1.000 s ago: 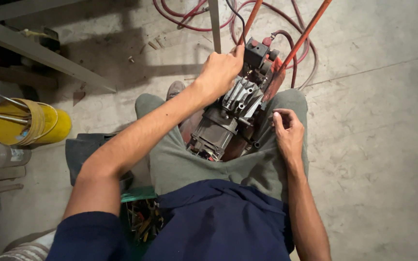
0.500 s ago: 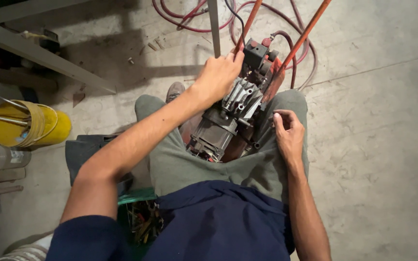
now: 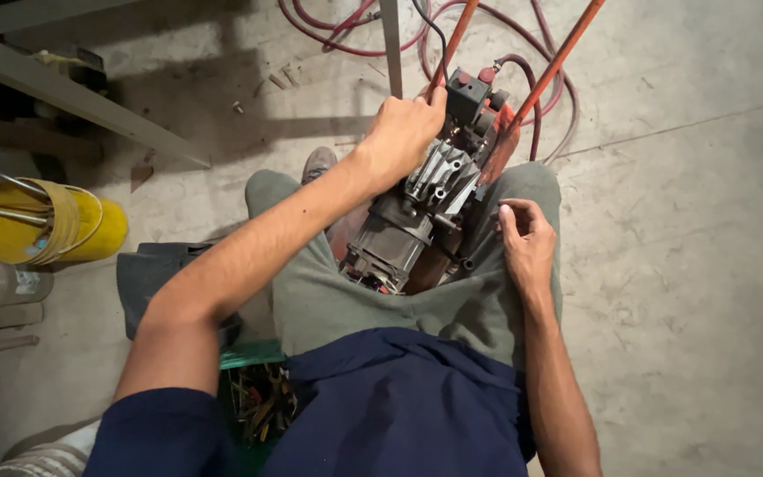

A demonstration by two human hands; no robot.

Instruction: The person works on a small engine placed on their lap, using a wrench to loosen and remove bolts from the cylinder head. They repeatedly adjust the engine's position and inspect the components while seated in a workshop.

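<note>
Head view, one entry.

Item: small air compressor motor-pump unit (image 3: 417, 221), grey ribbed casting with a dark motor end, lying between the seated person's knees on the grey trousers. Its long axis runs from the lap diagonally away toward the orange frame tubes (image 3: 558, 62) and the black box (image 3: 468, 95) at the far end.

Left hand (image 3: 399, 132): grip clenched on the far upper end of the unit, knuckles up, just beside the black box. What exactly the fingers enclose is hidden under the hand.

Right hand (image 3: 527, 243): lies against the unit's right flank, on the thigh, fingers curled with the thumb raised. Whether it pinches a small part cannot be told.

Relation: the unit's body extends from the left grip back toward the person; the right hand sits nearer the motor end, the left nearer the fittings.

Surroundings: red hose (image 3: 540, 132) coiled on the concrete floor (image 3: 682, 221) beyond the unit; yellow can (image 3: 50, 225) well off to the left; green tool tray (image 3: 253, 397) below the left elbow.
</note>
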